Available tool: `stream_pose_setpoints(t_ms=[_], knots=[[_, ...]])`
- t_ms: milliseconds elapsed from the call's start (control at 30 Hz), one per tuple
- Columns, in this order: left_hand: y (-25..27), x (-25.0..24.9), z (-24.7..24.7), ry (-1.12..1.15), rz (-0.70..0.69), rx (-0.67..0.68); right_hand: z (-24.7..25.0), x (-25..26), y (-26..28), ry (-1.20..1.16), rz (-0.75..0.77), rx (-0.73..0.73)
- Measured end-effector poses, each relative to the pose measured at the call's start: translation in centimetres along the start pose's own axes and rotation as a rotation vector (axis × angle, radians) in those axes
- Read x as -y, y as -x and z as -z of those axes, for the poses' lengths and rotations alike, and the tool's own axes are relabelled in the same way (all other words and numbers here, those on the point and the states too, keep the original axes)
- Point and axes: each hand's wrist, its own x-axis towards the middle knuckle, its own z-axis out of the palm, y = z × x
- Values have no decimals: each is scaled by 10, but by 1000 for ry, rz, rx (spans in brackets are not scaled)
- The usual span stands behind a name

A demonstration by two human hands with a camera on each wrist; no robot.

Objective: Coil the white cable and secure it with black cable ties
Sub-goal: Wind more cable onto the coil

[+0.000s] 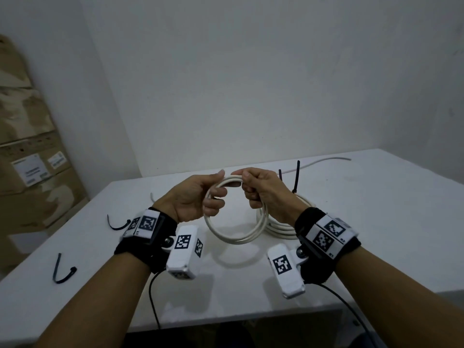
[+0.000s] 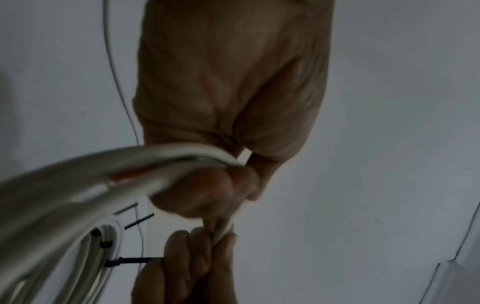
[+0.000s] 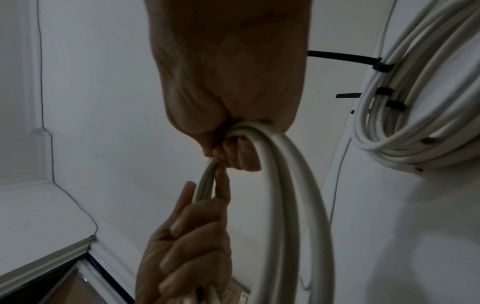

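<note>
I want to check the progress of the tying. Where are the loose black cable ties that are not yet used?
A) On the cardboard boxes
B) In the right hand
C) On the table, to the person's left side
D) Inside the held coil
C: two loose black cable ties lie on the table, left of the left hand.

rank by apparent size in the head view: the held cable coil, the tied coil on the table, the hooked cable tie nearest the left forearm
1. held cable coil, the widest loop.
2. tied coil, partly hidden behind the right hand, so its rank is unsure.
3. hooked cable tie, plainly smallest.
</note>
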Motion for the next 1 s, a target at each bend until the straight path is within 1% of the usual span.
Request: stream_pose_setpoints(t_ms=[67,167,300,467,667,833,1000], knots=[[-1,1,4,-9,21,-33,1,1,-1,38,-41,40],[-1,3,8,-81,4,-170,-2,-2,-4,80,-101,80],[11,1,20,-145,-27,-271,-16,-6,-11,109,-128,82],[34,-6,47,-206,-61,-421,-38,-15,-24,164,-192,105],[71,-9,92,-174,-106,-588,-73,-29,-44,253,-201,119],[104,-4,126,-141,-139,-713,-107,-45,-60,349,-224,223],[133,5,158,-109,-111,-786,-151,-71,-83,511,-282,358]])
